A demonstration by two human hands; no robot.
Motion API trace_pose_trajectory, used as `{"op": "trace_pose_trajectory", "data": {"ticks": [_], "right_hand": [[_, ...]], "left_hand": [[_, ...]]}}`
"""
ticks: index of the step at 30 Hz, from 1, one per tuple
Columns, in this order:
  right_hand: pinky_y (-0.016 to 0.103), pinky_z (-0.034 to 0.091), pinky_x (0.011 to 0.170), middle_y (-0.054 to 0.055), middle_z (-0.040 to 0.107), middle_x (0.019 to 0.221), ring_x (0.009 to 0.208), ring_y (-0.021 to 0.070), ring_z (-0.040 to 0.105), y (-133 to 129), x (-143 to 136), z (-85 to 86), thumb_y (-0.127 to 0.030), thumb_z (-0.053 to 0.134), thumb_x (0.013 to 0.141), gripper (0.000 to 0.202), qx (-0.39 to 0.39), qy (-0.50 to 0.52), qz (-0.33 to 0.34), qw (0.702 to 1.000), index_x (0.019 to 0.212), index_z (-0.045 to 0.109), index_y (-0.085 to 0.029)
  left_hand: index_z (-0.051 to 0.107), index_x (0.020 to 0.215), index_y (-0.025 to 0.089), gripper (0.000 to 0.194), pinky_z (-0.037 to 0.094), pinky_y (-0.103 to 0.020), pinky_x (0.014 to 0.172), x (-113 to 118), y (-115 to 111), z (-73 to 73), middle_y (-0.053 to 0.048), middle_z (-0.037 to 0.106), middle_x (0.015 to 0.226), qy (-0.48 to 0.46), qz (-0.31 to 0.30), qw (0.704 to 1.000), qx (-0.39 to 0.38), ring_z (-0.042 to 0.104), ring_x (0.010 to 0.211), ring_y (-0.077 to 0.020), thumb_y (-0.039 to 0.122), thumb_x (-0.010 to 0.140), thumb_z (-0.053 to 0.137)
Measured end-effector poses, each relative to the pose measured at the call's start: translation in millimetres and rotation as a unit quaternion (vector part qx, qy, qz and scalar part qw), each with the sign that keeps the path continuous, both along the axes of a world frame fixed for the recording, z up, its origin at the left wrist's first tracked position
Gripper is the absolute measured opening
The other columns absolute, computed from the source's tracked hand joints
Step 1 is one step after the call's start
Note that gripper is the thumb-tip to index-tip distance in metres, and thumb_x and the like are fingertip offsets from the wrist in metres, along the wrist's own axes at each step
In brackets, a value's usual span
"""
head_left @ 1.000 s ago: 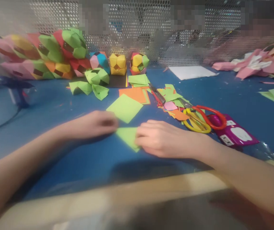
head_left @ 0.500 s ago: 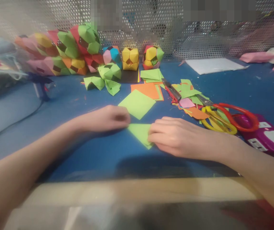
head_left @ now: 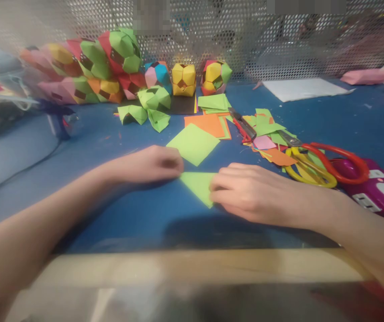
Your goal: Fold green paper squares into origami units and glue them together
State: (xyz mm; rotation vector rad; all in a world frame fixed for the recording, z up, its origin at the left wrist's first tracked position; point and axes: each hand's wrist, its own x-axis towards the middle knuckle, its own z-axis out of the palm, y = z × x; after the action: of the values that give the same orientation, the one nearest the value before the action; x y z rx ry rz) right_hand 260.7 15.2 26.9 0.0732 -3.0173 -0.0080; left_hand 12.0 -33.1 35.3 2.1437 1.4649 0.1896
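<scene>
A green paper folded into a triangle [head_left: 198,184] lies on the blue table between my hands, its long edge away from me and its point toward me. My left hand [head_left: 165,163] has its fingers closed at the triangle's left corner. My right hand [head_left: 237,190] covers the right part of the triangle, its fingers pressed together on the paper. Just beyond them lies a flat green square sheet [head_left: 194,144]. Orange sheets [head_left: 208,124] and a green paper stack [head_left: 213,103] are farther back.
Folded paper balls [head_left: 125,51] are piled at the back left, near a blue glue gun [head_left: 57,118]. On the right are a cutter [head_left: 245,126], paper scraps, red-handled scissors [head_left: 349,165], yellow-handled scissors [head_left: 313,172] and a purple power strip [head_left: 380,188]. White paper [head_left: 306,89] lies behind.
The view has shifted slightly. My right hand's fingers now cover a little more of the triangle's lower point. My left hand stays at the left corner.
</scene>
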Motion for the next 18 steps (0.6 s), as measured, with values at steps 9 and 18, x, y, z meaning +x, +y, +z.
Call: {"op": "trace_pose_trajectory", "data": {"ticks": [9,18], "right_hand": [[0.029,0.029,0.060,0.004,0.055,0.075,0.066,0.0134,0.042,-1.9,1.8,2.1,-0.011,0.042,0.088,0.025,-0.019,-0.015,-0.005,1.000,0.071,0.060,-0.016],[0.027,0.031,0.058,0.004,0.055,0.077,0.070,0.0144,0.044,-0.1,0.7,2.3,-0.011,0.043,0.087,0.023,-0.043,-0.023,-0.018,0.999,0.074,0.061,-0.016]], "left_hand": [[0.061,0.086,0.016,0.024,0.041,-0.021,0.072,-0.8,0.4,1.6,-0.002,0.061,0.088,-0.002,-0.019,1.000,-0.002,0.054,0.077,-0.0113,0.033,0.085,0.044],[0.061,0.086,0.016,0.024,0.041,-0.022,0.073,0.9,-0.7,3.7,-0.002,0.062,0.090,0.003,-0.013,1.000,-0.009,0.054,0.079,-0.0115,0.031,0.086,0.043]]}}
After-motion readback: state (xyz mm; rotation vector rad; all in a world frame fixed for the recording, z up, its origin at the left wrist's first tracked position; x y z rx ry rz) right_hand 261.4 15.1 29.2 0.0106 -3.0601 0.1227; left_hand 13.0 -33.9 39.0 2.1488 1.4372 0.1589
